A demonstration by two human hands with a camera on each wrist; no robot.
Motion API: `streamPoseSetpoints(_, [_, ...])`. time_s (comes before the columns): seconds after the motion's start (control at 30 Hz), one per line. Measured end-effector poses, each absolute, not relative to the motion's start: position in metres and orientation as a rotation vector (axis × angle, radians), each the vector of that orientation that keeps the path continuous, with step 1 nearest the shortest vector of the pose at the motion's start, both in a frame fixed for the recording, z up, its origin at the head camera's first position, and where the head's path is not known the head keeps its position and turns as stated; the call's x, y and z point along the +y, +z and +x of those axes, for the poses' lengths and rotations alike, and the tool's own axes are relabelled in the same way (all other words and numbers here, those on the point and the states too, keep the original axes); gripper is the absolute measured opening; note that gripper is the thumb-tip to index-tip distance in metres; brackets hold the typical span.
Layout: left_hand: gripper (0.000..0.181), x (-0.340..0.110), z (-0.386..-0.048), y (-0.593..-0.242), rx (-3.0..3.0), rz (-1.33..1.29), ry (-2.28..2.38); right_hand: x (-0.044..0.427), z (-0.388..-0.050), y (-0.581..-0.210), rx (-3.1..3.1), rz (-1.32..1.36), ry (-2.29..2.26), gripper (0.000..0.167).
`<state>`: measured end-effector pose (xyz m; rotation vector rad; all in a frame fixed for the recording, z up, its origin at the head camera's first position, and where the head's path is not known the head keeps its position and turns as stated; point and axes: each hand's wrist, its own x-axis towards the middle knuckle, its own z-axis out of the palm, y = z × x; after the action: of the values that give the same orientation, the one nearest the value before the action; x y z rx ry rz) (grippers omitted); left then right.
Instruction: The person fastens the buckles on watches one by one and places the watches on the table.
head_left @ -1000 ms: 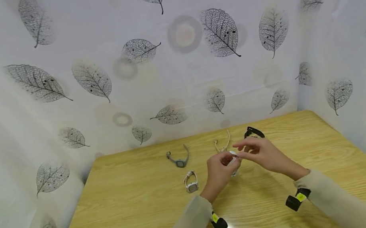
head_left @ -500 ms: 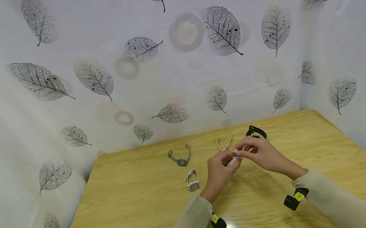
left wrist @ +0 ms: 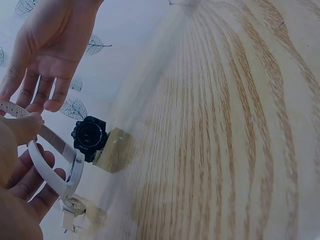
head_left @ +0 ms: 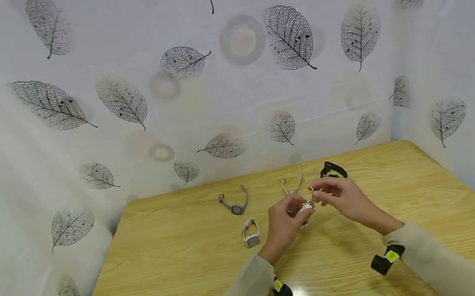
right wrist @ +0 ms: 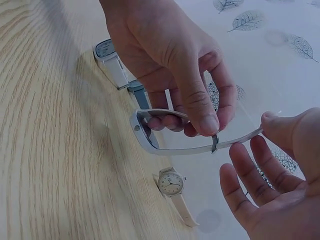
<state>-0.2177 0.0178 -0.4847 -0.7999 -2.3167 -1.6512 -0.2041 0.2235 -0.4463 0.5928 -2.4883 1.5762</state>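
Both hands hold one white wristwatch (right wrist: 185,150) above the table. In the right wrist view, the left hand (right wrist: 167,55) pinches its strap by the metal buckle, thumb on top and other fingers inside the loop. The right hand (right wrist: 280,175) pinches the strap's free end between thumb and fingers. That strap runs through the buckle. In the left wrist view the watch case hangs below the left hand (left wrist: 20,165), with the right hand (left wrist: 55,60) beyond. In the head view, fingers of the left hand (head_left: 284,221) and right hand (head_left: 345,198) hide much of the watch.
Beyond the hands lie a black watch (head_left: 334,168) and a round-dial watch (right wrist: 171,182) with a pale strap. To the left are a grey watch (head_left: 237,210) and a buckled white watch (head_left: 251,240). All rest on the wooden table (head_left: 184,282), before a leaf-print curtain (head_left: 210,100).
The right hand has shifted slightly right, away from the left hand, and more of the white strap shows between them. The left hand stays nearly in place. The other watches lie as before.
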Motion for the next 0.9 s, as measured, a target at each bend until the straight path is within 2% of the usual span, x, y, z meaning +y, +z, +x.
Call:
streamPoseSetpoints(0.37, [0.007,0.0186,-0.2184,-0.4867,-2.247,-0.861,-1.657,0.2242,-0.2023,-0.4435,-2.449,0.541,1.719,0.026])
streamPoseSetpoints(0.9, [0.01,0.0173,-0.2177,-0.4864,-2.232,-0.889,-1.578,0.2236,-0.2035,-0.4466,-2.419,0.567,1.744,0.023])
